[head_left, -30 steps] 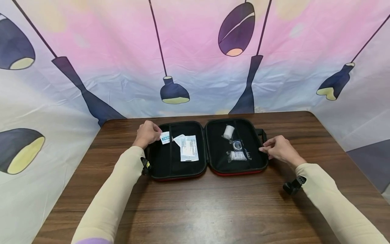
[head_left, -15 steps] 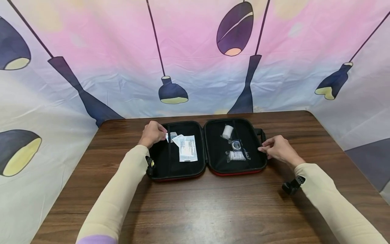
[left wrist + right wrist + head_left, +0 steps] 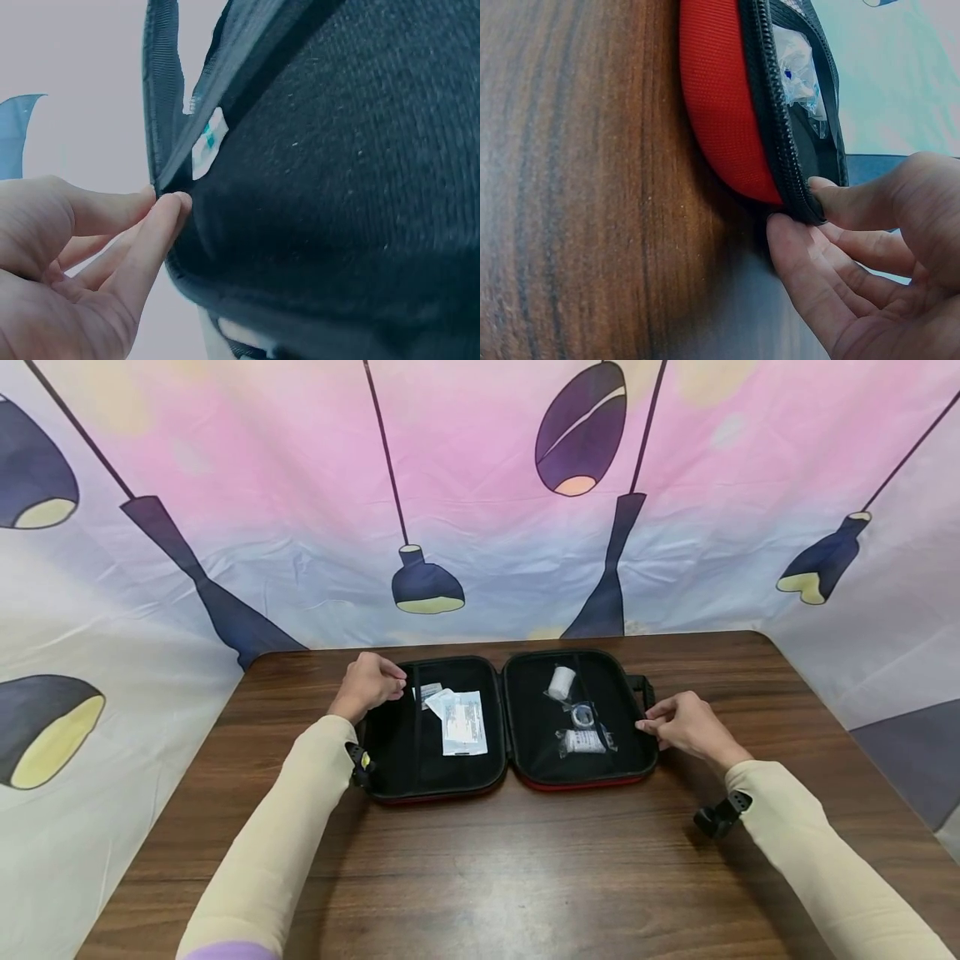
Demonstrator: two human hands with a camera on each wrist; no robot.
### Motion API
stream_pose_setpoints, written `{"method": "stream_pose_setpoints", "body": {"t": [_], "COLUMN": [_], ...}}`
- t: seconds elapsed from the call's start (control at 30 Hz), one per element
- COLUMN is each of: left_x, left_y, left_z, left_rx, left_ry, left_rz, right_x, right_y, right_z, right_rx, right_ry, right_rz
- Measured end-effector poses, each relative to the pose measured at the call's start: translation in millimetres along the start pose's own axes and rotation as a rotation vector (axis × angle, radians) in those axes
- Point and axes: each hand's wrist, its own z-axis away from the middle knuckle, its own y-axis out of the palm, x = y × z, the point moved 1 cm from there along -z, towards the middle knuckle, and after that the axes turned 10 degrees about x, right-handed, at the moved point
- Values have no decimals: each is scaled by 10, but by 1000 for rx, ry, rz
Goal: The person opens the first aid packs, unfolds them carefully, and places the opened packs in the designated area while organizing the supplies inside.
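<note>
A red zippered case (image 3: 465,775) with a black lining lies unfolded on the table. At its far left corner, my left hand (image 3: 369,683) pinches the black edge; in the left wrist view its fingertips (image 3: 178,206) meet where an elastic strap (image 3: 225,97) joins the rim. A small white packet (image 3: 427,692) sits partly under the strap, beside larger white sachets (image 3: 464,724). My right hand (image 3: 690,724) pinches the case's right rim, with its thumb (image 3: 855,206) on the zipper edge in the right wrist view.
In the case's right half are a white roll (image 3: 561,682), a clear-wrapped ring-shaped roll (image 3: 582,717) and a wrapped white bandage roll (image 3: 585,742). A black handle (image 3: 643,691) sticks out on the right. Behind the wooden table (image 3: 480,877) hangs a printed cloth.
My left hand brought the small packet rightward to the strap, let it go there and drew back slightly left to the case's edge. My right hand stays at the right rim.
</note>
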Motion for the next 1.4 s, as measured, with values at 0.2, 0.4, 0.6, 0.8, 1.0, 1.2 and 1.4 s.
{"method": "stream_pose_setpoints", "body": {"t": [0.2,0.4,0.6,0.8,1.0,1.2,1.4], "left_x": [-56,-117,-141,-77,-49,-62,-106], "left_y": [-51,-13,124,227,257,291,342], "left_z": [116,185,172,154,121,80,23], "left_rx": [35,99,161,154,150,136,114], "left_ry": [-14,-14,1,-11,-30,-42,-86], "left_rz": [-4,-15,8,18,29,18,2], "right_x": [5,-3,-17,-9,-9,-12,-3], "right_y": [8,2,-6,4,-4,-6,2], "right_z": [-3,-1,-5,-12,-10,-10,-5], "right_rx": [4,4,0,7,4,5,5], "right_ry": [-8,-25,-22,-11,-13,-5,7], "right_rz": [0,6,6,-13,-3,-9,-9]}}
